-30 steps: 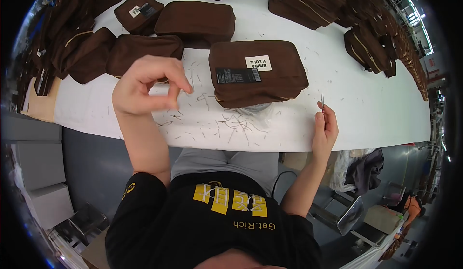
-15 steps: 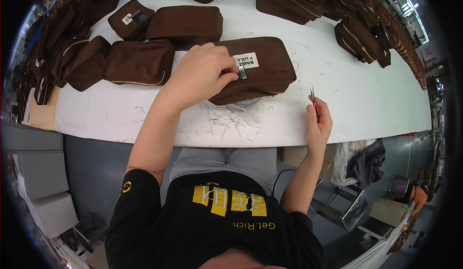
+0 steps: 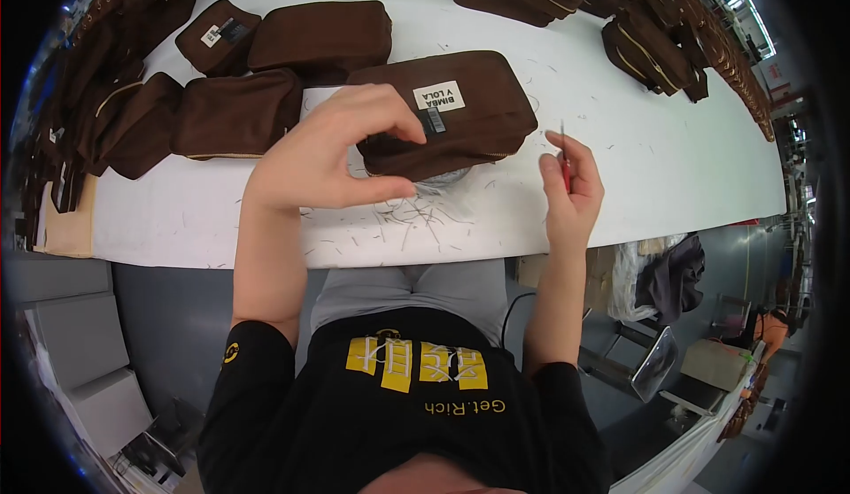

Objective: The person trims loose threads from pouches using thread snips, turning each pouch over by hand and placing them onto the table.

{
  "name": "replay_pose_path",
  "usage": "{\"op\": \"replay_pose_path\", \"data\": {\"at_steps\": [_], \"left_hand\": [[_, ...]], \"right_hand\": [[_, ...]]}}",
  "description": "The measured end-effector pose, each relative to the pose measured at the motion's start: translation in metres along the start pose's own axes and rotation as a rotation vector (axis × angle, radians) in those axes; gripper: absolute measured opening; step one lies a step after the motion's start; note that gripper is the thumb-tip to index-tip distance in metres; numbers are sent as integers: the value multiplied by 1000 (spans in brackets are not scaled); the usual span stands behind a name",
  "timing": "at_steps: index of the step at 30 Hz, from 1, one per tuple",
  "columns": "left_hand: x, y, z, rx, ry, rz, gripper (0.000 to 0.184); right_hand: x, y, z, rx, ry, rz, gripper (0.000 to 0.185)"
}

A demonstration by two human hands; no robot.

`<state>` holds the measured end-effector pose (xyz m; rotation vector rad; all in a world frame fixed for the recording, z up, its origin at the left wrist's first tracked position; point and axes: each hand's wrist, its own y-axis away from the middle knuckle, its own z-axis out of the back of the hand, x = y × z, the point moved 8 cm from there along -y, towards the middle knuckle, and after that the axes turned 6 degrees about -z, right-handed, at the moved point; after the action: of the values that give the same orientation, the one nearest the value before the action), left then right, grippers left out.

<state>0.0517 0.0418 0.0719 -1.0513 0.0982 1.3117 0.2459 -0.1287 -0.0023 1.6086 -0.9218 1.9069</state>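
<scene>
A brown zipped pouch lies in front of me on the white table, raised on something silvery in clear plastic. Its top carries a white label with black lettering and a small dark tag. My left hand is at the pouch's near left corner, thumb and fingers spread wide apart; whether the fingers touch the fabric I cannot tell. To the right of the pouch, my right hand grips a pair of red-handled thread snips, their thin point turned away from me.
More brown pouches stand at the left, including one pouch close beside my left wrist. Others line the far side, and a brown pouch sits at the far right. Cut thread ends litter the white table near its front edge.
My left hand has let go of the dark tag and opened, moving left and toward me. The tag now lies flatter on the pouch. My right hand has shifted slightly, still holding the snips.
</scene>
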Motion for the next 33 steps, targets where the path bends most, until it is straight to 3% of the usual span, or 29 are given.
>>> {"op": "replay_pose_path", "data": {"at_steps": [2,3,8,18,24,28,33], "left_hand": [[1,0,-14,121,-171,-12,25],[12,4,-14,149,-207,65,18],[27,11,-20,225,-138,141,11],[43,14,-25,297,-51,211,15],[45,16,-26,256,-54,198,14],[31,18,-20,116,-126,71,8],[5,14,-25,-92,-218,-153,19]], "right_hand": [[10,-6,-22,93,70,28,12],[5,-10,-25,120,112,17,12],[-23,-16,-24,208,164,-11,9],[-27,-21,-26,227,19,-243,12],[-35,-18,-26,211,9,-287,13],[-39,-18,-25,178,-8,-298,13],[-38,-9,-21,91,-103,-383,16]]}}
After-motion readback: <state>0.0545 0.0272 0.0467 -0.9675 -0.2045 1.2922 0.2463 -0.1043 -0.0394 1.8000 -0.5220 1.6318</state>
